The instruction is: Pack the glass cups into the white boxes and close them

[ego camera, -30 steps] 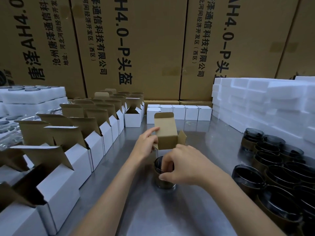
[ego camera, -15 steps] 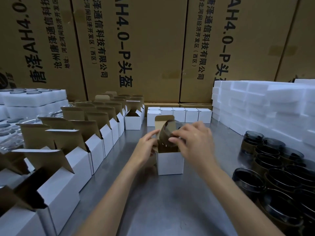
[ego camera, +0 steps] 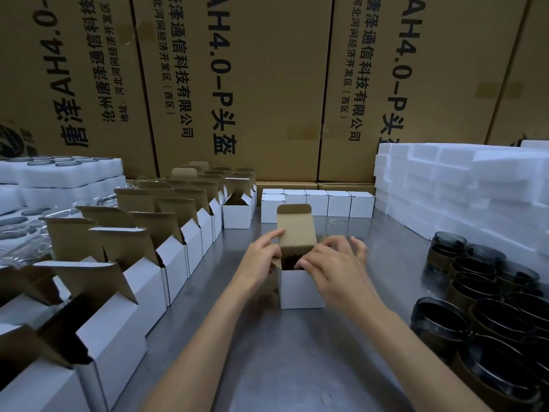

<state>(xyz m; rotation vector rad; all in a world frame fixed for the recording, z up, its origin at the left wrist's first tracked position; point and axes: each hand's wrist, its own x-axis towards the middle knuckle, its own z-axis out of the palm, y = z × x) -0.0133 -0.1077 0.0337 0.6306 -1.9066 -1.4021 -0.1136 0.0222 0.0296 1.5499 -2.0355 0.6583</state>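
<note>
Comparing the head view with half a second back: the glass cup (ego camera: 289,261) is no longer tilted in the right hand above the opening. It now sits down inside the white box (ego camera: 301,288) at table centre, only a dark patch of it showing below the rim.

Right hand (ego camera: 332,267) has let go of the cup; its fingers curl over the right edge of the opening, apparently folding the small side flap inward. Grasp looks like a light press on cardboard, not a firm hold.

Left hand (ego camera: 261,258) at the box's left edge, thumb and fingers pinching the left side flap, forefinger resting against the upright lid flap (ego camera: 295,226), which stands open.

Judgement: loading step done for this box, closing step begun. Side flaps first, then lid flap down and tongue tucked.

Same view, surroundings: row of open boxes (ego camera: 166,257) on the left, closed boxes (ego camera: 318,202) lined up behind, unpacked cups (ego camera: 475,281) clustered right on the steel table (ego camera: 297,367).
</note>
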